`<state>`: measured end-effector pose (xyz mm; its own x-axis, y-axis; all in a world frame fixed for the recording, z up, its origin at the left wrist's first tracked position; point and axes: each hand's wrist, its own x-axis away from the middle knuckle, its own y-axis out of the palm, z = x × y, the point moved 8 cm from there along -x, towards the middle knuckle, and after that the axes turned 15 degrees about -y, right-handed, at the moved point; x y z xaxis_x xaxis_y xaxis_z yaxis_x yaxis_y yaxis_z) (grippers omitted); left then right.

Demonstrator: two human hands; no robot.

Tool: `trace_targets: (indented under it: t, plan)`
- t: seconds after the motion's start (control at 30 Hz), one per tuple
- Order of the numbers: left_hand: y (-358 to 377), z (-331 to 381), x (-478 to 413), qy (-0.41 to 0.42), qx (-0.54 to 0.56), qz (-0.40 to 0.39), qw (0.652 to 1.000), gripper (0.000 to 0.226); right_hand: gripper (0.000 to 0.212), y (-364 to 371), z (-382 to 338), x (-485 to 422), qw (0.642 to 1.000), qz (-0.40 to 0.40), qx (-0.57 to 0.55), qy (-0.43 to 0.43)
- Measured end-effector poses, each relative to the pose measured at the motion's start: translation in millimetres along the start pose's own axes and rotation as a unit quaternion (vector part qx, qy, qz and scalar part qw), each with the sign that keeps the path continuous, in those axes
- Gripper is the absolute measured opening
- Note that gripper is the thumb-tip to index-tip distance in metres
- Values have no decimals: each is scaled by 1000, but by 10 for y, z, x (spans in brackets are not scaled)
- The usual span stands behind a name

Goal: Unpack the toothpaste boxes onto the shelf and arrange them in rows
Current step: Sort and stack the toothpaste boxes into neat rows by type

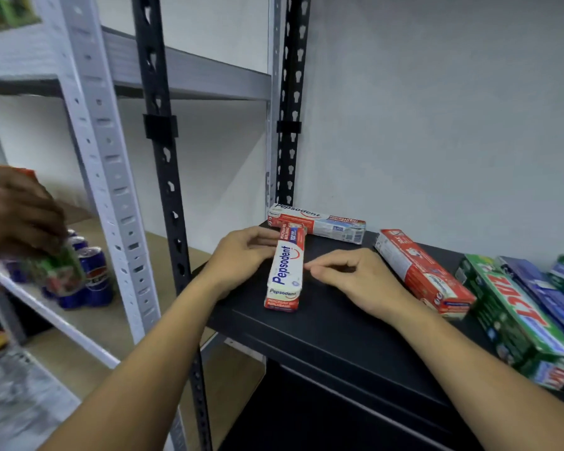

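A white and red Pepsodent box (285,270) lies on the black shelf (332,333), its long side pointing away from me. My left hand (241,255) touches its left side with the fingers along the far end. My right hand (349,275) lies just right of the box, fingers loosely curled, fingertips at its edge. A second Pepsodent box (319,222) lies crosswise against the back wall. A red box (420,271) lies at an angle to the right.
Green boxes (515,317) and blue boxes (547,294) lie at the shelf's right end. A black upright (166,151) and a grey upright (101,157) stand on the left. On the neighbouring shelf, another person's hand (17,213) reaches over Pepsi cans (93,275).
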<state>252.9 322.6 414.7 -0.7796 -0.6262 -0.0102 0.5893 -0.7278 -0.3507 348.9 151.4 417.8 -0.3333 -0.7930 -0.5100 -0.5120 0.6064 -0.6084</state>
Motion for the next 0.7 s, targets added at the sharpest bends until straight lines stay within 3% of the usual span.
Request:
trace_targets:
  t: [0.2, 0.27, 0.4, 0.53, 0.6, 0.7]
  plan:
    - [80, -4, 353, -21, 4, -80, 997, 25, 8, -62, -156, 19, 996, 52, 39, -57]
    - [157, -16, 423, -16, -15, -126, 992, 42, 9, -112, -146, 21, 993, 77, 67, -60]
    - [205, -51, 423, -13, -108, -156, 982, 75, 49, -164, -48, 40, 990, 70, 121, -20]
    - [197, 8, 447, -17, -134, -194, 972, 67, 89, -262, 34, 52, 986, 40, 162, 18]
    - [160, 4, 424, -17, -137, -196, 971, 63, 93, -280, 95, 71, 988, 21, 146, 42]
    - [14, -51, 300, -30, -64, -154, 986, 54, 81, -209, 191, 118, 987, -39, 142, 66]
